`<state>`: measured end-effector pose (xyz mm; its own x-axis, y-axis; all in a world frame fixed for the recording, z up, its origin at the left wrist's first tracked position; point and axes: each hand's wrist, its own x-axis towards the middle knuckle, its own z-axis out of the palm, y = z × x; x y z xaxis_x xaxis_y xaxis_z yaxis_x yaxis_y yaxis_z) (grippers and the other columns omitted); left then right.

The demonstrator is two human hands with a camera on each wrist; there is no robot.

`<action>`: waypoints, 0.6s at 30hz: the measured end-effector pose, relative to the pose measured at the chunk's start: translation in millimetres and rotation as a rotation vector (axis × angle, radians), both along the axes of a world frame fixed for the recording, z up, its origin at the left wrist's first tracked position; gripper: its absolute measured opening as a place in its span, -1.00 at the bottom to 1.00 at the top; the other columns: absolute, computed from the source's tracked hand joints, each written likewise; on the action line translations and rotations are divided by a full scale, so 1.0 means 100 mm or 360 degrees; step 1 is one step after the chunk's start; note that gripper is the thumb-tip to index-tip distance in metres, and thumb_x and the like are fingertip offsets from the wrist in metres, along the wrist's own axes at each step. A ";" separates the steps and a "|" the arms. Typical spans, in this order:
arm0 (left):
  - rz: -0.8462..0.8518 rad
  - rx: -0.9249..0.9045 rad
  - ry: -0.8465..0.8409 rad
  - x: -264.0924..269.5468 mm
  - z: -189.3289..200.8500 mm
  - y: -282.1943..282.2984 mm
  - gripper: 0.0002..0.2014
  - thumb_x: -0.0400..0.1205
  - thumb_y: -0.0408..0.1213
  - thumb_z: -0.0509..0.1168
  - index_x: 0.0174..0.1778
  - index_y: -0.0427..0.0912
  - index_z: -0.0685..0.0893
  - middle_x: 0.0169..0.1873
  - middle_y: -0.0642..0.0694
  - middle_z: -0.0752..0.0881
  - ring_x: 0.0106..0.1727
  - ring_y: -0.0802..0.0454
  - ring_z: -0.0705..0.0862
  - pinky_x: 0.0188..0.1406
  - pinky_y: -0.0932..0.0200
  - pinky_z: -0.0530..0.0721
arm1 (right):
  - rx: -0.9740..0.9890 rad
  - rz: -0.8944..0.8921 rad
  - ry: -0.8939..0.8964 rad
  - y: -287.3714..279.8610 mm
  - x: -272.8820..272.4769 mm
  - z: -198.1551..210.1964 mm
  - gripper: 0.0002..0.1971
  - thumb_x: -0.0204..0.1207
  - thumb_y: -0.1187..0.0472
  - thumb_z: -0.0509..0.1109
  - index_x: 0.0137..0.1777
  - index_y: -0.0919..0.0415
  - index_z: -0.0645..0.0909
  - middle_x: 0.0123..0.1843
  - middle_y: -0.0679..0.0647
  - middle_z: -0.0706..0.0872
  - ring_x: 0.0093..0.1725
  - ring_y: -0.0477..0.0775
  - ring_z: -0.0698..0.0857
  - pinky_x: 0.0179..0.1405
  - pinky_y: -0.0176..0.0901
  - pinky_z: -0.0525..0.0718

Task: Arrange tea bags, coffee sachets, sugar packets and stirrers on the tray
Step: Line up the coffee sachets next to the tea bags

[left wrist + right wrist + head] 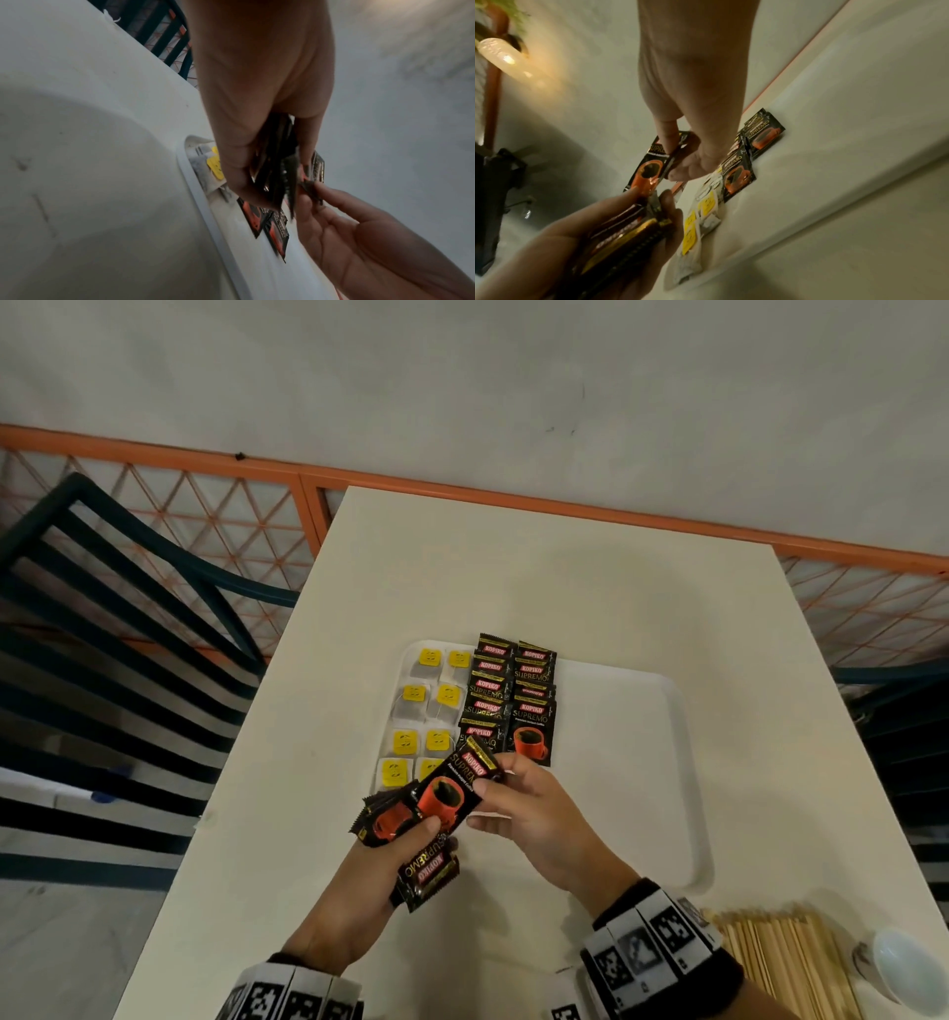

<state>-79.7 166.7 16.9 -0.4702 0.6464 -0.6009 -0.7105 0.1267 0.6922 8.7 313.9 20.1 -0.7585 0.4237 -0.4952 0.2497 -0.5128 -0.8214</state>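
Left hand (359,880) grips a fan of glossy black sachets (405,834); right hand (529,809) pinches the top sachet (454,788) above the smooth white tray (642,762). Papery yellow-tagged tea bags (418,711) lie in rows there. Thin wooden stirrers (785,952) wait on the counter (513,577).

Both forearms are reaching forward over the near part of the table, each wrist wearing a marker-printed band. The left hand (405,845) is lying palm up, fingers and thumb curling round a fanned stack of sachets (411,839). The right hand (524,806) is meeting it from the right, thumb and fingers pinching the top sachet (454,788) at its far end.
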 end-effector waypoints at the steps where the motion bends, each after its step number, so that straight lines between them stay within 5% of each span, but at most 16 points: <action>1: -0.0013 0.0008 -0.0040 0.00 -0.01 0.00 -0.65 0.42 -0.37 0.35 0.15 -0.22 0.66 -0.06 -0.31 0.80 -0.05 -0.18 0.79 -0.02 -0.09 0.76 | -0.0007 -0.0053 0.0003 0.02 0.01 0.00 -0.84 0.55 0.38 0.31 0.11 0.24 0.55 -0.07 0.10 0.74 -0.14 0.03 0.74 -0.21 -0.19 0.70; 7: 0.0122 0.0033 -0.0247 -0.07 -0.07 -0.06 -0.56 0.34 -0.40 0.28 0.18 -0.29 0.61 0.00 -0.31 0.73 -0.04 -0.14 0.71 -0.16 0.05 0.62 | 0.0221 -0.0338 -0.0212 0.30 0.12 -0.10 -0.77 0.49 0.39 0.39 0.09 0.13 0.57 -0.07 0.16 0.71 -0.19 0.01 0.67 -0.22 -0.21 0.65; 11: 0.0132 0.0071 -0.0284 -0.09 -0.07 -0.06 -0.61 0.34 -0.43 0.25 0.12 -0.27 0.62 -0.01 -0.29 0.80 -0.03 -0.13 0.78 -0.10 0.05 0.74 | 0.0477 -0.0450 -0.0402 0.51 0.21 -0.21 -0.65 0.43 0.36 0.47 0.14 0.19 0.42 -0.21 0.14 0.74 -0.25 0.04 0.67 -0.27 -0.23 0.60; 15: 0.0162 0.0045 -0.0323 -0.09 -0.13 -0.08 -0.46 0.35 -0.51 0.34 0.30 -0.29 0.54 0.19 -0.39 0.69 0.24 -0.31 0.65 0.18 -0.14 0.59 | 0.0687 -0.0429 -0.0527 0.66 0.24 -0.33 -0.64 0.41 0.30 0.50 0.08 0.18 0.40 -0.27 0.07 0.73 -0.26 -0.02 0.65 -0.17 -0.17 0.58; 18: 0.0130 0.0012 -0.0276 -0.08 -0.14 -0.10 -0.48 0.34 -0.47 0.33 0.27 -0.28 0.56 0.16 -0.39 0.70 0.15 -0.29 0.67 0.02 -0.07 0.64 | 0.0747 -0.0396 -0.0546 0.72 0.20 -0.39 -0.66 0.43 0.29 0.49 0.08 0.17 0.40 -0.28 0.05 0.72 -0.22 -0.02 0.67 -0.10 -0.11 0.60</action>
